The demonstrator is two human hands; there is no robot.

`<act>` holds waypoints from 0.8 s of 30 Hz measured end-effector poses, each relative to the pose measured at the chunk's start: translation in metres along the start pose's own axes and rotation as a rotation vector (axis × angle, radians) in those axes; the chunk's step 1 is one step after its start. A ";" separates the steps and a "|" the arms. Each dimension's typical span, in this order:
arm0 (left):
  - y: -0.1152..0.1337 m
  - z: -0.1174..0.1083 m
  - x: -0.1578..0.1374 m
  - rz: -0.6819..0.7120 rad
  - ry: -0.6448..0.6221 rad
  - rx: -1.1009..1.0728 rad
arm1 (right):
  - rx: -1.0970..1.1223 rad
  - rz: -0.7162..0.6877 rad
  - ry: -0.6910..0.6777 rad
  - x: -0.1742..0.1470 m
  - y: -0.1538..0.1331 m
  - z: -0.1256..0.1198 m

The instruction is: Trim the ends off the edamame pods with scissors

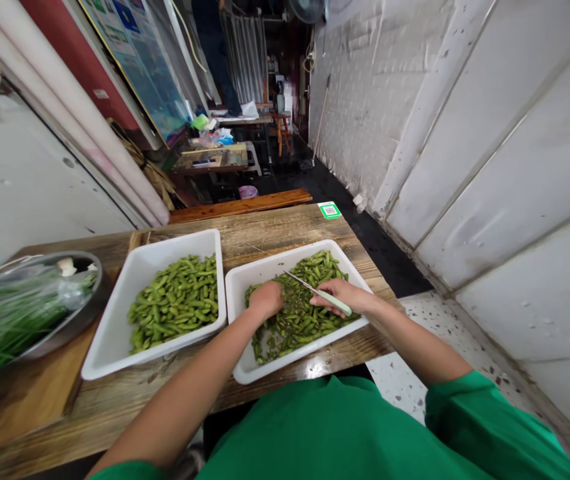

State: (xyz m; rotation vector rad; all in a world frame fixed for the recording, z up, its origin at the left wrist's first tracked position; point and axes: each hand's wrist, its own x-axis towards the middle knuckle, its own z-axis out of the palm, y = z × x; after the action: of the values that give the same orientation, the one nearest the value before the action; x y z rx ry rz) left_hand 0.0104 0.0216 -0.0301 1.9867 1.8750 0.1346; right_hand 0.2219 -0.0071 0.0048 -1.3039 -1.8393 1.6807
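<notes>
toward the table (265,230)'s right edge, the right hand (342,292) curls snugly round a cutting tool (299,281); the left hand (267,299)'s fingertips are hidden, grip unclear. pods (179,293) lie in both trays (115,320): seemingly midway.

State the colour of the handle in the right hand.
The handle is pale green, head view.

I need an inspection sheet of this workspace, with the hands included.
Surface: wooden table, wet spots near the right tray.
Job's things: green pods in the left tray and right tray; cutting tool with pale green handle.
Clutter: steel bowl with bagged greens at left; QR sticker at far right corner.
Hands: left hand among the right tray's pods, grasp unclear; right hand holds the cutting tool.
Cables: pale cord or hose hanging in the background.
Surroundings: pale wall at right, pole near it; loaded rear table; a person's legs in the background.
</notes>
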 end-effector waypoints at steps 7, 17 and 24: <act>-0.002 -0.016 -0.005 -0.053 -0.235 -0.927 | -0.011 -0.007 -0.006 0.003 0.006 -0.002; -0.007 -0.018 -0.005 -0.024 0.148 -0.476 | -0.010 0.012 -0.016 0.005 0.008 -0.001; 0.007 -0.010 -0.021 0.328 -0.173 0.101 | -0.027 0.037 0.026 0.003 0.004 -0.001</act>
State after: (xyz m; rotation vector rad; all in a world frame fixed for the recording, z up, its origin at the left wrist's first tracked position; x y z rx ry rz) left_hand 0.0114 0.0038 -0.0140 2.2828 1.4669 -0.0401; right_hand 0.2228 -0.0050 0.0002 -1.3731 -1.8401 1.6544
